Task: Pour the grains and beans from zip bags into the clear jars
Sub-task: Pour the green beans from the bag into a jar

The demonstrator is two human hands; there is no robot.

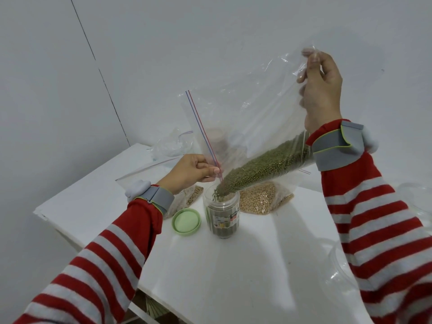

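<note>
A large clear zip bag point(245, 118) hangs tilted over a clear jar point(222, 213) standing upright on the white table point(233, 265). Green mung beans point(264, 167) slide down the bag's lower edge and fall into the jar's open mouth. The jar is partly filled with them. My left hand point(191, 171) pinches the bag's zip edge just left of the jar's mouth. My right hand point(320, 90) grips the bag's bottom corner, raised high at the right. Both arms wear red and grey striped sleeves with grey wrist bands.
A green lid point(186, 222) lies flat left of the jar. A bag of tan beans point(261, 198) lies behind the jar, and another filled bag point(187, 197) sits under my left wrist. Empty crumpled bags point(170, 146) lie at the far corner. Clear containers point(343, 265) stand at the right edge.
</note>
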